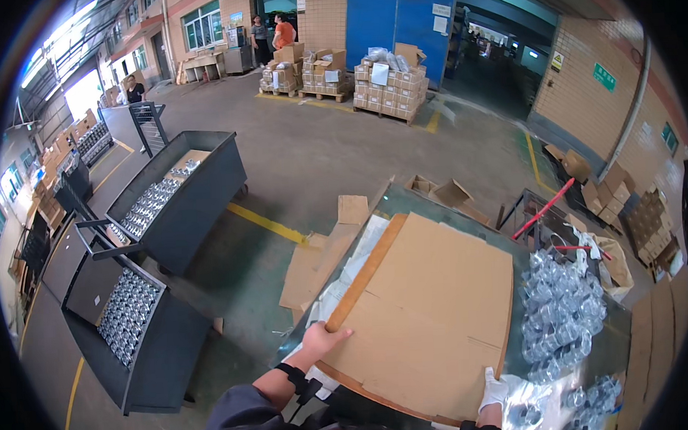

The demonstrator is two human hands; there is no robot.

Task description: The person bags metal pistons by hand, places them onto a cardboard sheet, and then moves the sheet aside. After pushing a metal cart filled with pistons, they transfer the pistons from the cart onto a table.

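Note:
A large flat cardboard sheet (438,295) lies over a wooden board, whose brown edge strip (369,271) shows along the left side. My bare left hand (324,343) holds the near left corner, thumb on top and the other fingers wrapped round the edge. At the near right corner, my right hand (493,392) in a white glove grips the edge of the same board; its fingers are partly hidden. Both rest over a dark green worktable (389,202). Right of the board lies a heap of clear plastic-wrapped parts (559,310), with more wrapped parts (593,403) nearer me.
Two dark metal carts (200,212) (163,358) with rows of shiny metal parts stand at the left. Flattened cardboard (323,261) lies beside the table. A red bar (544,208) slants behind the heap. Pallets of cartons (389,88) and several people (283,34) are farther back.

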